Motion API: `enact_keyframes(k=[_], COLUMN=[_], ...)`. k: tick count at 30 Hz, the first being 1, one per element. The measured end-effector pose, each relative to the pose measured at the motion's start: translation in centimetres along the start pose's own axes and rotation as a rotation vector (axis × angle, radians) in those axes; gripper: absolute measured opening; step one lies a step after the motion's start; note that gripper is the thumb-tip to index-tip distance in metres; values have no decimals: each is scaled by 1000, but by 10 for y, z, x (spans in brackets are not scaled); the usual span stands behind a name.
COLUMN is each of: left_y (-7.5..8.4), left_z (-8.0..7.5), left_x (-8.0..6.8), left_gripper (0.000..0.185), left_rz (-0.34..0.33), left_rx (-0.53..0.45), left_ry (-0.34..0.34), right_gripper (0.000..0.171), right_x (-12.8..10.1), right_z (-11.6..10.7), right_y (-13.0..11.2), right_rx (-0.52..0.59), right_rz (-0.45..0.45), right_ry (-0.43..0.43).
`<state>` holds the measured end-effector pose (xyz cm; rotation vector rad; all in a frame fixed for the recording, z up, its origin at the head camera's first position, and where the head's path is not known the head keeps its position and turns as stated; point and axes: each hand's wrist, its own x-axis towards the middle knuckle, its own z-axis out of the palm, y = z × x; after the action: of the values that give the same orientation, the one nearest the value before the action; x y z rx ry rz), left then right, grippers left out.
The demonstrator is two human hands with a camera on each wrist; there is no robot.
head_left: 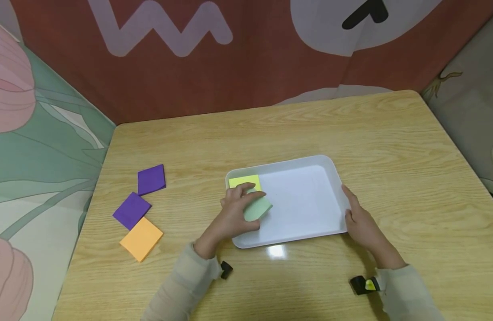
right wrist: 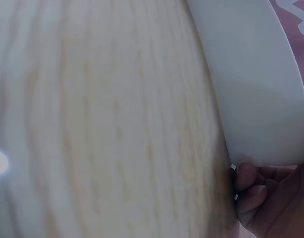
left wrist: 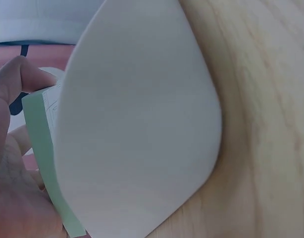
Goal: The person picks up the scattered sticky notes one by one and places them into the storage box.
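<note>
One tray (head_left: 304, 196); left hand (head_left: 233, 214) grips one green pad (head_left: 257, 209).

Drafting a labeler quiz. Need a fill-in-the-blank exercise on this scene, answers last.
The rectangular white tray is gripped at its right-hand end by the person's ____ hand.
Inside the tray, the square yellow paper pad lies in the far ____ corner.
On the wood-grain table, left of the tray, lie one square orange paper pad and ____ square purple paper pads.
The person's left hand grips a flat paper pad coloured pale ____.

Missing words: right; left; two; green.
</note>
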<state>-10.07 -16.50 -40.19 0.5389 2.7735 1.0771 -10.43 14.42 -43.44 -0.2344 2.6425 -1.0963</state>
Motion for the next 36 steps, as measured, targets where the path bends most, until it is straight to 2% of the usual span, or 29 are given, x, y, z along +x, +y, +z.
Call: enact_keyframes(k=[15,24,30,36], left_y=[8,10,10,7], left_z=[12,18,19,19], left_x=[-6,-8,-9,-8], left_gripper=[58,58,58,57], left_rz=[88,80,67,88], left_rx=[-11,13,12,22], left_ry=[-79,-124,-179,-203], right_gripper=[55,55,56,55], right_x=[0,-1,0,0], right_z=[1,0,1,1], right_y=[1,1,1,2], right_rx=[-6,1,3,1], right_rz=[18,0,-15,-18], right_ry=[-12,3,12,9])
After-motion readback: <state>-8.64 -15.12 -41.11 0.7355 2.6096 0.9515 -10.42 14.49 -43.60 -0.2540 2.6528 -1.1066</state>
